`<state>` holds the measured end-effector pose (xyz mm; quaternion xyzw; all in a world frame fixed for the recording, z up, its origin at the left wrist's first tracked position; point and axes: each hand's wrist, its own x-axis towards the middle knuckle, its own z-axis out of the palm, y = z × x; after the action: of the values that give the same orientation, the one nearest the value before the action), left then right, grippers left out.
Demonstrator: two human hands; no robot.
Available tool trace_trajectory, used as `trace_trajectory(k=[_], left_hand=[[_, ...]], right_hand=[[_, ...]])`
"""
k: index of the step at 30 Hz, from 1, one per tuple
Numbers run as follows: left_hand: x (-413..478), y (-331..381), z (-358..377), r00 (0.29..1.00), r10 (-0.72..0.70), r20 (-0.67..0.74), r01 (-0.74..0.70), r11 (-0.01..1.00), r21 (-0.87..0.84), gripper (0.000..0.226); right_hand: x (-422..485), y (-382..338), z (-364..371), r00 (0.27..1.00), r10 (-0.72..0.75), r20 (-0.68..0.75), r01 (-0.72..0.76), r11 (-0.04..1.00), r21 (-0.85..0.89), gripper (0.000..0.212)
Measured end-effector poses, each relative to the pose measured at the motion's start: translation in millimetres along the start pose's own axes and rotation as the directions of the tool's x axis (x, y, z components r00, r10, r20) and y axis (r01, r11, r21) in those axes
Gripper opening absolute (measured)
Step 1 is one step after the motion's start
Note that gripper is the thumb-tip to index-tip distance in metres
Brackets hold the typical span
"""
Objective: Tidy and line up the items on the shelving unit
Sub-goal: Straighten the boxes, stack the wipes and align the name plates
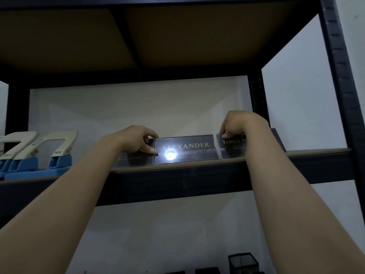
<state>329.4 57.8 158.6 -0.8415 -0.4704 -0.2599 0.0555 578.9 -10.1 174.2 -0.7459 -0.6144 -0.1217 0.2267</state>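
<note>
Three dark acrylic nameplates stand in a row along the front edge of the shelf (316, 150). The middle nameplate (193, 148) reads ALEXANDER and carries a bright glare spot. My left hand (136, 140) grips the left nameplate (134, 159) at its top right corner, thumb pressed on the front. My right hand (241, 125) pinches the top edge of the right nameplate (233, 149), which reads TIMES and is partly hidden by my wrist. A small gap separates the right nameplate from the middle one.
Two blue and cream hole punches (39, 155) stand on the shelf at the left. The black metal upright (339, 76) rises at the right, and the upper shelf board (138, 36) hangs overhead. A black mesh pen holder (244, 263) sits on the level below.
</note>
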Motion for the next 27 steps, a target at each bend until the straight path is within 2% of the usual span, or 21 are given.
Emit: trace_trajectory(k=[5,13,27], left_hand=[[2,4,3,1.0,-0.006,-0.027,0.006,1.0,-0.01,0.058],[4,15,3,0.998,-0.044,-0.044,0.046,0.997,0.065,0.06],[13,25,7,0.997,-0.06,-0.053,0.069,0.981,0.18,0.057]], right_hand=[[-2,-2,2,0.999,-0.049,-0.007,0.049,0.998,0.034,0.031],[1,-11,6,0.998,-0.061,0.016,0.062,0.995,-0.078,0.034],[28,-19,8,0.999,0.035,0.038,-0.031,0.995,-0.093,0.028]])
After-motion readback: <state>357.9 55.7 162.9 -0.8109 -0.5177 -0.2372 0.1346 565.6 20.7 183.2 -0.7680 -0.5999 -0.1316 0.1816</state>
